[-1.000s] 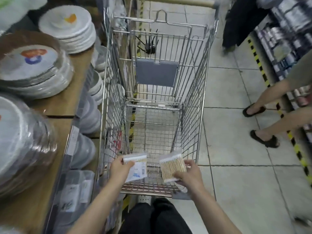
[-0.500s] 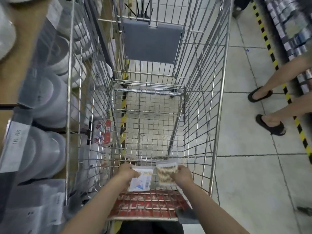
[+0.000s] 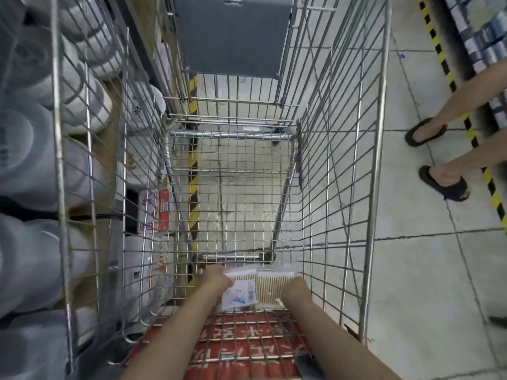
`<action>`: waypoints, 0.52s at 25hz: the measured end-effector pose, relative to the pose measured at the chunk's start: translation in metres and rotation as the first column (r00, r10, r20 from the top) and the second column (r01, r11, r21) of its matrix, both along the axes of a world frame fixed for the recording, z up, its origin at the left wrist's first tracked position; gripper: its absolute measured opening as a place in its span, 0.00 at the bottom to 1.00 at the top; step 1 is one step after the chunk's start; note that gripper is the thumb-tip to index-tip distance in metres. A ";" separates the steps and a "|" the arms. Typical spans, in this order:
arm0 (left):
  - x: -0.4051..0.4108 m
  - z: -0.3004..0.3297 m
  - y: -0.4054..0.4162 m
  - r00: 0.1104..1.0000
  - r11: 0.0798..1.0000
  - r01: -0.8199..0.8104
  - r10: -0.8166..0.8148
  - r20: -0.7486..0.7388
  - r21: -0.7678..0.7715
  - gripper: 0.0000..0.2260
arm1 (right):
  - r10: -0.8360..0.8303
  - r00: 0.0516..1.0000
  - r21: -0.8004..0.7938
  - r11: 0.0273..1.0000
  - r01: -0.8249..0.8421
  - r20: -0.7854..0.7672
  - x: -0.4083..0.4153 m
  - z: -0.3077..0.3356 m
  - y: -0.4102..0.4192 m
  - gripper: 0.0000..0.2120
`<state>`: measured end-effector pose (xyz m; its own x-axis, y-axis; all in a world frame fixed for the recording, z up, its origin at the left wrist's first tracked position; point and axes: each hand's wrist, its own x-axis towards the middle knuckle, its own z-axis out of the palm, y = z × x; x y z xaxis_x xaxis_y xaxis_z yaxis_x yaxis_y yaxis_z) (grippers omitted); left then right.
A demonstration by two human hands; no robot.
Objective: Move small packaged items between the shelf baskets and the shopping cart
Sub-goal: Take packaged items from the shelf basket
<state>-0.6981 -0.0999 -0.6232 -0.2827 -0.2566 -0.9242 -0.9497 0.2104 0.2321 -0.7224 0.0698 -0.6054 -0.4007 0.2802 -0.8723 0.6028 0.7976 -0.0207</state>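
Packets (image 3: 270, 287) of cotton swabs looked light, thin, crinkly; we gripped one per hand (image 3: 216, 278), edges best, low inside cart (image 3: 370, 187).

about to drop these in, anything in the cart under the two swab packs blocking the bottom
Nothing visible does. Left hand and right hand hold the swab packs low inside the cart; only bare wire floor shows beyond them.
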 end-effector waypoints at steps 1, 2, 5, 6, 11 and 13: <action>0.001 -0.001 0.002 0.996 0.995 0.085 -0.086 -0.029 -0.049 0.15 | 0.019 1.000 0.026 0.999 -0.019 -0.007 0.001 0.000 0.000 0.15; 0.002 0.000 0.005 0.985 0.981 0.164 -0.169 -0.044 -0.105 0.15 | 0.049 0.999 0.058 0.997 -0.048 -0.018 0.002 0.002 -0.002 0.16; 0.002 0.005 0.011 0.969 0.951 0.217 -0.237 -0.069 -0.221 0.14 | 0.130 0.988 0.144 0.983 -0.117 -0.079 0.006 0.002 -0.003 0.19; 0.002 0.006 0.013 0.974 0.952 0.199 -0.218 -0.057 -0.232 0.13 | 0.170 0.982 0.172 0.973 -0.155 -0.076 0.007 0.005 -0.005 0.17; 0.000 0.014 0.011 0.978 0.937 0.204 -0.208 0.017 -0.283 0.10 | 0.339 0.939 0.264 0.913 -0.312 -0.062 0.004 0.016 -0.008 0.11; 0.002 0.010 0.009 0.986 0.946 0.164 -0.167 0.012 -0.280 0.09 | 0.355 0.933 0.260 0.908 -0.329 -0.059 0.004 0.018 -0.009 0.12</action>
<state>-0.6962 -0.0911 -0.6128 -0.3532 -0.4525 -0.8188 -0.8936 0.4224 0.1520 -0.7183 0.0609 -0.5875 -0.5934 0.3067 -0.7442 0.2967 0.9428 0.1519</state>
